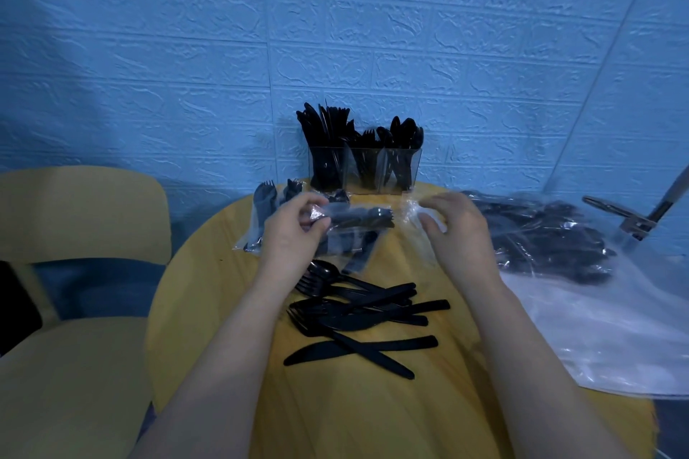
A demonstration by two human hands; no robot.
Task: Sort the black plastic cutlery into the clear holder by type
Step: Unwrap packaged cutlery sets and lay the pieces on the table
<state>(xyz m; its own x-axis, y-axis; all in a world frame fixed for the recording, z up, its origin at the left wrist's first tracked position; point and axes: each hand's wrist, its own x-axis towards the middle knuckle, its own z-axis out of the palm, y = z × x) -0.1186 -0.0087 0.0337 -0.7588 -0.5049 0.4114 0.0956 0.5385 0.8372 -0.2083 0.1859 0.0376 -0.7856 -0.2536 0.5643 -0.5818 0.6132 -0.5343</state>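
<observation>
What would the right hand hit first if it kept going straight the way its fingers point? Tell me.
Probably the wrapped cutlery pack held by the left hand: the right hand points leftward toward it, pinching clear wrap. Depth is unclear.

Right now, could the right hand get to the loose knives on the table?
Probably yes. The right hand pinches only clear wrapping, and the knives lie uncovered on the table, nearer the person.

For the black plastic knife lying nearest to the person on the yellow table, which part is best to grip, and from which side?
Grip the black plastic knife by its straight handle, at the right end, coming from above with the right hand. That end lies free on the yellow table; a second utensil crosses the middle, and the blade end tapers.
</observation>
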